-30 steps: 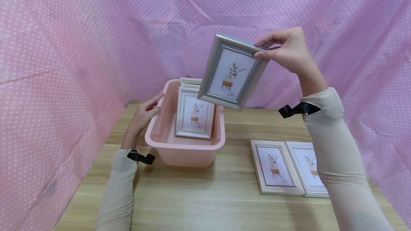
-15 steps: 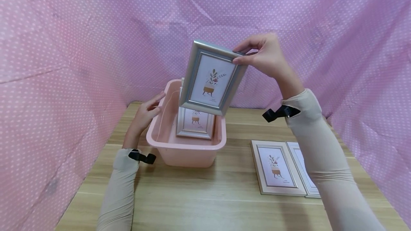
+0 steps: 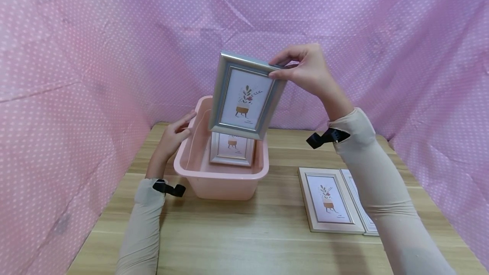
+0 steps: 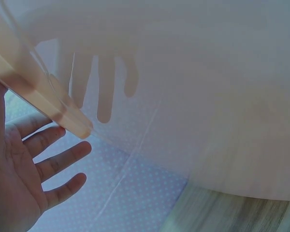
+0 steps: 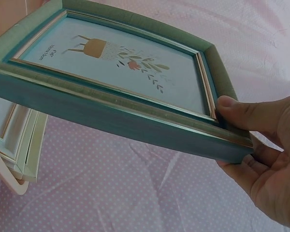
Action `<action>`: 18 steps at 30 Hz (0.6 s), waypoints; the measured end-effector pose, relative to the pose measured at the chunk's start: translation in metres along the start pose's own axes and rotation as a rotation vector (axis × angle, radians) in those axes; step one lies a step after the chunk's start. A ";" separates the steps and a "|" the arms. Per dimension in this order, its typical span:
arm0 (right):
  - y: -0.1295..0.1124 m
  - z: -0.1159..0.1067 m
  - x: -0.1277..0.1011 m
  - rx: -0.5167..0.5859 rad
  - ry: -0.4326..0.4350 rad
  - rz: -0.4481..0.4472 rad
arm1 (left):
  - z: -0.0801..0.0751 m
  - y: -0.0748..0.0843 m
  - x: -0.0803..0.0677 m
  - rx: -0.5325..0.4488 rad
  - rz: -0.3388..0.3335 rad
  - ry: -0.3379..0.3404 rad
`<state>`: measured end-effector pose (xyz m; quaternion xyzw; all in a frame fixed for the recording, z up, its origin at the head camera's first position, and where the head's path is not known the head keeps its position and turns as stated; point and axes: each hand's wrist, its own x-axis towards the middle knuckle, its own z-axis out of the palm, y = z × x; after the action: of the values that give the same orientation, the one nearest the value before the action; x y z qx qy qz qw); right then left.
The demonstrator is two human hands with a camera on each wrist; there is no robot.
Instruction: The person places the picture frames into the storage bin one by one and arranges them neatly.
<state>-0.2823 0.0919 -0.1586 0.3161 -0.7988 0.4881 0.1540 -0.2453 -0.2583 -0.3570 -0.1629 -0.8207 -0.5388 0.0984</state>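
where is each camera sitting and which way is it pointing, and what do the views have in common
Head: worn on the head, looks forward and down at the wooden table; both sleeved arms show, left hand at the pink tub, right hand pinching the silver frame.
Left wrist: looks along the left palm at the tub's translucent wall.
Right wrist: looks past the right thumb and fingers at the silver frame's corner.
Shared: head and right wrist show the silver frame; head and left wrist the tub.
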 end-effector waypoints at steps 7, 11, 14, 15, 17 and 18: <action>-0.010 0.009 -0.004 -0.038 -0.024 -0.003 | 0.000 0.000 0.000 0.008 -0.013 0.007; -0.017 0.013 -0.011 -0.052 -0.054 0.002 | 0.001 0.001 0.000 0.011 -0.032 0.016; -0.017 0.014 -0.013 -0.062 -0.082 0.020 | 0.001 0.002 0.000 0.012 -0.037 0.022; -0.016 0.015 -0.013 -0.065 -0.090 0.030 | 0.001 0.002 0.000 0.015 -0.034 0.022; -0.013 0.015 -0.014 -0.072 -0.113 0.044 | 0.000 0.002 0.000 0.017 -0.029 0.019; -0.011 0.015 -0.014 -0.073 -0.123 0.051 | 0.000 0.002 0.000 0.019 -0.025 0.016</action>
<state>-0.2640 0.0801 -0.1660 0.3192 -0.8318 0.4421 0.1038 -0.2444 -0.2578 -0.3557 -0.1474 -0.8271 -0.5332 0.0996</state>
